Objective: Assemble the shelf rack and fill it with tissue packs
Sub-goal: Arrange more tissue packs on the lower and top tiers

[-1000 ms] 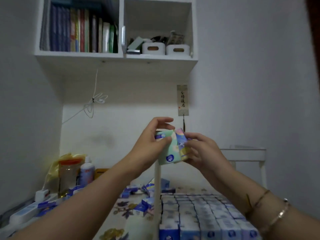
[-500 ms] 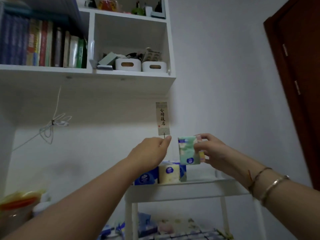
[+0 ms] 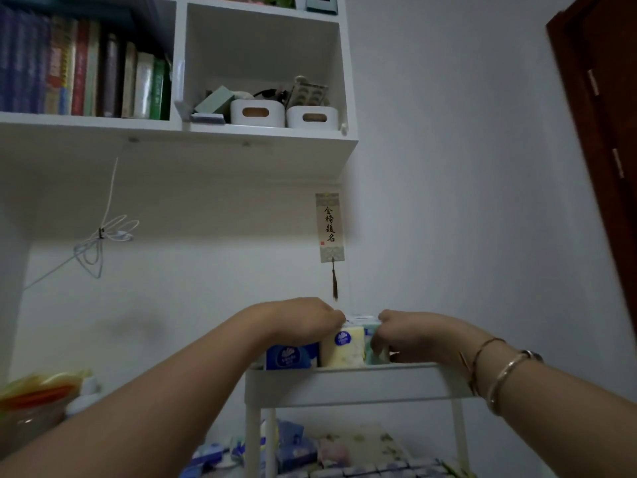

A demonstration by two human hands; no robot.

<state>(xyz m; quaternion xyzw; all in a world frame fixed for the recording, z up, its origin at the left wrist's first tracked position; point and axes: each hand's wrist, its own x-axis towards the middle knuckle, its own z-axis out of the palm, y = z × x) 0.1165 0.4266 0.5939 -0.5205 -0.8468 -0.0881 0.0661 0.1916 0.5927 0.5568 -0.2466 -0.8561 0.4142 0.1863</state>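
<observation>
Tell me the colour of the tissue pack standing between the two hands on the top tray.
Pale yellow tissue pack with a blue logo, head view.

Bare forearms, bangles on the right wrist

Both arms are showing bare to the frame's edge, with no sleeves in view. The right wrist is wearing two thin metal bangles (image 3: 501,374), one gold-toned and one paler with a small dark bead, and a thin dark cord is lying beside them. The left hand (image 3: 300,320) is wearing nothing.
</observation>
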